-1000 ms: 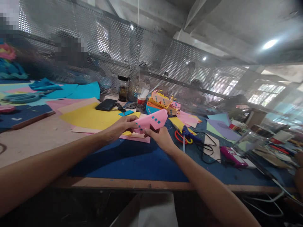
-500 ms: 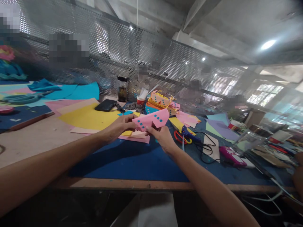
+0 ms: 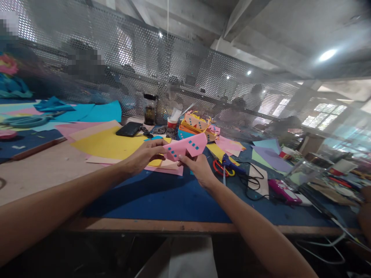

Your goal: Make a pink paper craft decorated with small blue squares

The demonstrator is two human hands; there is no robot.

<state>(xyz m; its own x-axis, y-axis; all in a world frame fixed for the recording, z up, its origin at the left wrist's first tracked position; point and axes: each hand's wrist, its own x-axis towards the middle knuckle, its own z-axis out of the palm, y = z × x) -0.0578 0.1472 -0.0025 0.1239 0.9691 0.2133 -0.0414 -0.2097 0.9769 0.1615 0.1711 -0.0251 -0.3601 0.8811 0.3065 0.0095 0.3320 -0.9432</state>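
Observation:
A pink folded paper piece (image 3: 187,146) with small blue squares is held up above the blue mat (image 3: 162,200). My right hand (image 3: 197,166) grips its lower edge, thumb in front. At its left end is my left hand (image 3: 149,154), fingers bent against the paper's edge. Behind the piece stands a stack of orange, pink and yellow decorated paper pieces (image 3: 197,121). Yellow sheets (image 3: 107,143) and pink sheets lie beyond my left hand.
Right of my hands lie a blue glue gun (image 3: 232,164), red-handled scissors (image 3: 219,168), black cable and a magenta device (image 3: 285,192). A black phone (image 3: 129,129) and dark jar (image 3: 150,109) are behind. People sit beyond the mesh screen (image 3: 139,58).
My left hand has shifted slightly and its fingers have moved on the pink paper's left end. The paper and my right hand look nearly the same.

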